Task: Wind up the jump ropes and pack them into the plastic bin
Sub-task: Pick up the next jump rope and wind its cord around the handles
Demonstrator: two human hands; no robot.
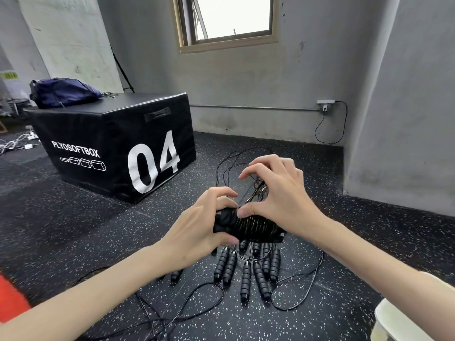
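Note:
My left hand (204,222) grips the black handles of a jump rope (251,227), and thin cord is wound in tight turns around them. My right hand (275,193) sits over the bundle, its thumb pressing on the coil and its fingers curled around the loose cord, which loops away over the floor behind. Below my hands, several more black ribbed jump rope handles (246,274) lie side by side on the floor, their cords (305,286) trailing loose. A corner of the white plastic bin (394,321) shows at the bottom right.
A black plyo soft box marked 04 (118,143) stands to the left with a dark blue bag (61,92) on top. Grey walls close the back and right. Something red (12,294) sits at the lower left edge. The floor is black speckled rubber.

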